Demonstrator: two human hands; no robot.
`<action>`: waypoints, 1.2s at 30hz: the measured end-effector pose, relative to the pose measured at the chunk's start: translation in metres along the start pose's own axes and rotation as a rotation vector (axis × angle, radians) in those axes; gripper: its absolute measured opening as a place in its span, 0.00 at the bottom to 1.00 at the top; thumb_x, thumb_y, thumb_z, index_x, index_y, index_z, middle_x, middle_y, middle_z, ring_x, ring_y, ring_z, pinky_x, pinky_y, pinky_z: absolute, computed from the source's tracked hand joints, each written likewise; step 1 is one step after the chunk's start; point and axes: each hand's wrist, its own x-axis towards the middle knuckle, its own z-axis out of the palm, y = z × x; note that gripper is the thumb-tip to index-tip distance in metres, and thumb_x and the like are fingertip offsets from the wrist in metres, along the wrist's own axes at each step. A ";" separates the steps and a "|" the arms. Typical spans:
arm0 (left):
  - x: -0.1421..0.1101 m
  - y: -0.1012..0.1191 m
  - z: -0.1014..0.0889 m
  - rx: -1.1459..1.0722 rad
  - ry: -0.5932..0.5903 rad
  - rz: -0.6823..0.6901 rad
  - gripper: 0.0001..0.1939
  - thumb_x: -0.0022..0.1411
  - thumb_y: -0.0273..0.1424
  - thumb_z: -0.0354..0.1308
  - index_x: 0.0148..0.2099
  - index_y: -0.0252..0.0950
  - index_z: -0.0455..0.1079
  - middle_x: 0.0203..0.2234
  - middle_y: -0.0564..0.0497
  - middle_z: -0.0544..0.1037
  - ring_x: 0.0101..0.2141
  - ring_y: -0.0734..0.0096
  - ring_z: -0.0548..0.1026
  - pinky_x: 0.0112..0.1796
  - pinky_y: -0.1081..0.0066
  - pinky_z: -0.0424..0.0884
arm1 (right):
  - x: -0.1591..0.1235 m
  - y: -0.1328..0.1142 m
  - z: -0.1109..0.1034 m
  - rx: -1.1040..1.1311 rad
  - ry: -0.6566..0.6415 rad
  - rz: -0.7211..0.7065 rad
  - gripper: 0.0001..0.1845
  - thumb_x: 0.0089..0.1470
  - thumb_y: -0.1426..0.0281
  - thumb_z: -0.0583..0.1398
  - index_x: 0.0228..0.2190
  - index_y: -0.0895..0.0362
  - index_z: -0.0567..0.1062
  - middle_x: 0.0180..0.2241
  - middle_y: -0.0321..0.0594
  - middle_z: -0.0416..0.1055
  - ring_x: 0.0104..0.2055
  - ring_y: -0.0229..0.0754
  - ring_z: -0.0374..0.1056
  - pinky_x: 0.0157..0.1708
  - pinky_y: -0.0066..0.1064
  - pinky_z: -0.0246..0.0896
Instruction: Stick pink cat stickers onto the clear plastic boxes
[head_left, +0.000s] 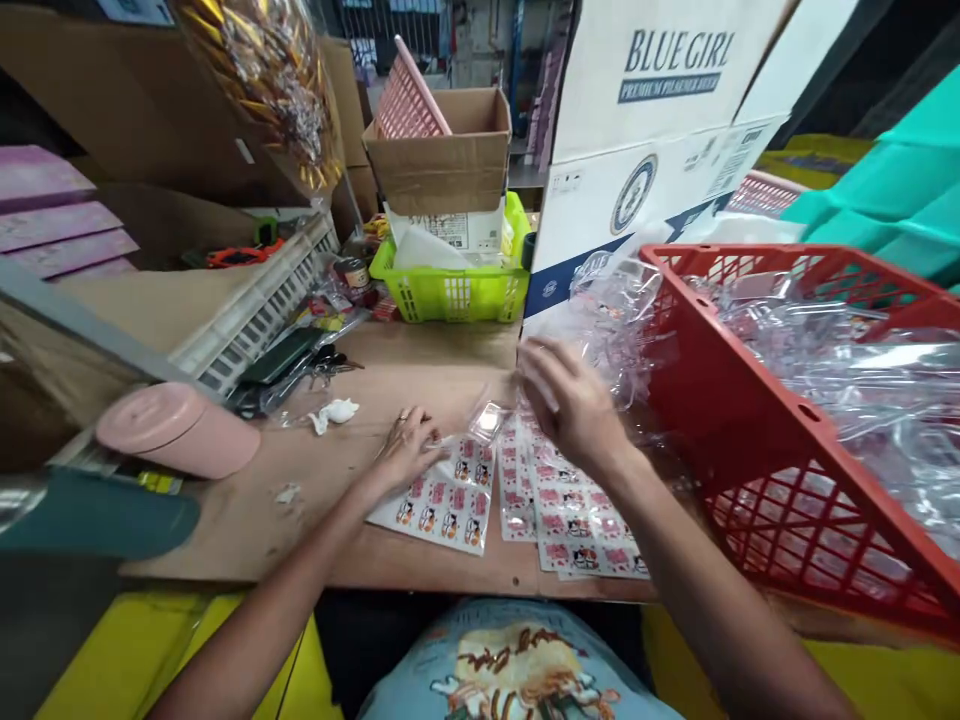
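Sticker sheets [442, 500] lie on the cardboard-topped table [420, 380] at its near edge. Left hand [409, 450] rests flat on the left sheet, fingers spread, gripping nothing. Right hand [574, 405], at three o'clock from it, hovers half open over a second stack of sheets [577, 520], blurred, beside clear plastic bags [615, 320]. Farther at three o'clock stands a red crate [750, 480]; at twelve o'clock, a green basket [457, 290].
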 end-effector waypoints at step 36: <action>-0.049 0.036 -0.024 -1.426 0.129 -0.495 0.10 0.53 0.30 0.71 0.38 0.32 0.78 0.32 0.48 0.84 0.31 0.72 0.80 0.37 0.74 0.75 | -0.031 -0.057 0.079 0.350 -0.066 -0.073 0.11 0.62 0.73 0.58 0.46 0.54 0.75 0.43 0.49 0.68 0.45 0.50 0.64 0.43 0.44 0.64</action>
